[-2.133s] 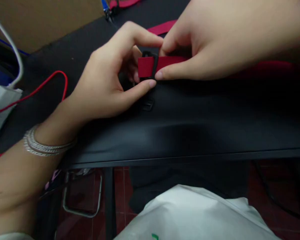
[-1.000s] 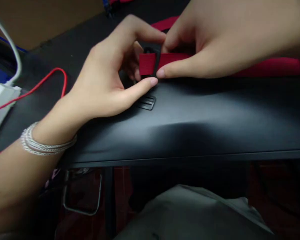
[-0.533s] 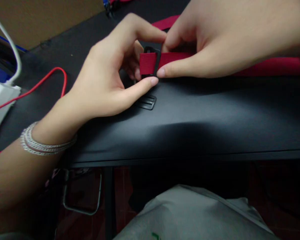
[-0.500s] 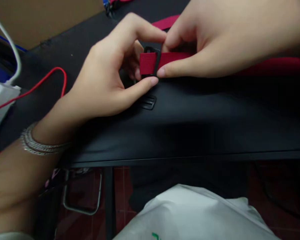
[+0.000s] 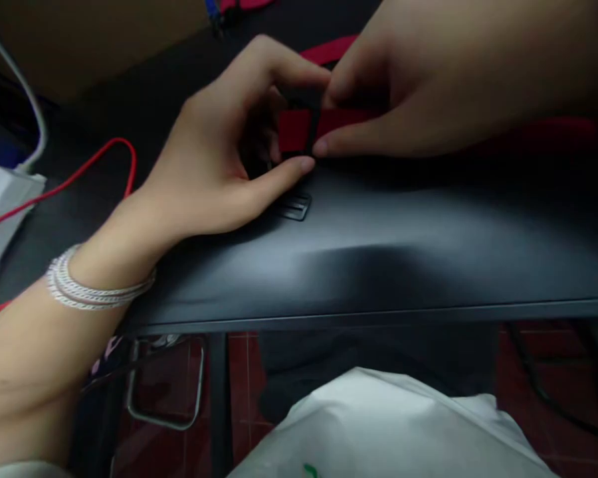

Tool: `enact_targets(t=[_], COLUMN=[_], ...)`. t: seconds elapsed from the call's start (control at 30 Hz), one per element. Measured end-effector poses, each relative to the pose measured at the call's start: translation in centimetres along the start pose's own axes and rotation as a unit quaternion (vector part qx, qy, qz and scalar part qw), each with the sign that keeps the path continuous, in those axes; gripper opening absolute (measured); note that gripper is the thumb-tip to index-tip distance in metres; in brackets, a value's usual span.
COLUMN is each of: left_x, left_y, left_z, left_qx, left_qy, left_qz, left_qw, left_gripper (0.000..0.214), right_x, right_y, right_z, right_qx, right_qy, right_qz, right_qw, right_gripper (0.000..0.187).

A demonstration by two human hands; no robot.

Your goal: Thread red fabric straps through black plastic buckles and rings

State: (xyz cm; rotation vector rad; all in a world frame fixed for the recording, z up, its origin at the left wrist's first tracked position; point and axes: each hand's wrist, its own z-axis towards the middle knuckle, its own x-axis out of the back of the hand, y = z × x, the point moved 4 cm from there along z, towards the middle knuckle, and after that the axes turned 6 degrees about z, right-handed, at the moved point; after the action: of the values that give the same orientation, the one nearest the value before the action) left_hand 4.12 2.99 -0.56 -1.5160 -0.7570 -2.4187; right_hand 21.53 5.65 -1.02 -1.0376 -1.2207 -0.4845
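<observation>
A red webbing strap (image 5: 295,131) runs through a black slide buckle (image 5: 312,131) between my hands, above the black tabletop. My left hand (image 5: 204,153) is curled around the buckle's left side, with thumb and forefinger at its lower and upper edges; its other fingers are partly hidden behind the strap. From the right, my right hand (image 5: 408,79) pinches the strap close against the buckle, thumb in front. Below my left thumb, a second black slide buckle (image 5: 295,207) lies flat on the table.
A red cable (image 5: 99,156) and a white cable (image 5: 34,106) lead to a white power strip (image 5: 4,199) at the left. Another red strap piece with a blue part (image 5: 212,9) lies at the back. The table's front edge (image 5: 379,318) crosses below my hands.
The picture is dimmer overall, with a brighter sheen on the table's front. Both hands keep nearly the same grip and place on the strap and buckle.
</observation>
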Motion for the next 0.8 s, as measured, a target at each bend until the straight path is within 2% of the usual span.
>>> enact_targets(t=[0.1,0.23,0.37,0.53,0.67,0.8], left_x=[0.0,-0.1,0.0,0.0,0.2,0.2], left_y=[0.1,-0.1,0.0,0.2,0.5,0.3], left_z=[0.0,-0.1,-0.1,-0.1,-0.2,-0.3], left_qx=[-0.014,0.011,0.017,0.062,0.066,0.08], left_qy=[0.007,-0.004,0.001,0.001,0.017,0.025], left_qz=[-0.003,-0.005,-0.015,0.005,0.025,0.01], left_qw=[1.0,1.0,1.0,0.998,0.997,0.996], left_gripper=[0.046,0.047,0.05,0.043,0.037,0.031], right_x=[0.1,0.1,0.2,0.1,0.2,0.0], right_y=[-0.4,-1.0,-1.2,-1.4,-1.1,-1.2], right_z=[-0.1,-0.1,-0.3,-0.5,-0.6,-0.8], right_qx=[-0.004,-0.008,-0.005,0.021,-0.008,-0.006], right_qy=[0.002,-0.005,-0.012,-0.044,-0.053,-0.085], right_qz=[-0.065,-0.083,-0.052,-0.006,0.015,0.093], right_qw=[0.998,0.997,0.999,0.999,0.998,0.992], right_gripper=[0.033,0.034,0.028,0.036,0.034,0.031])
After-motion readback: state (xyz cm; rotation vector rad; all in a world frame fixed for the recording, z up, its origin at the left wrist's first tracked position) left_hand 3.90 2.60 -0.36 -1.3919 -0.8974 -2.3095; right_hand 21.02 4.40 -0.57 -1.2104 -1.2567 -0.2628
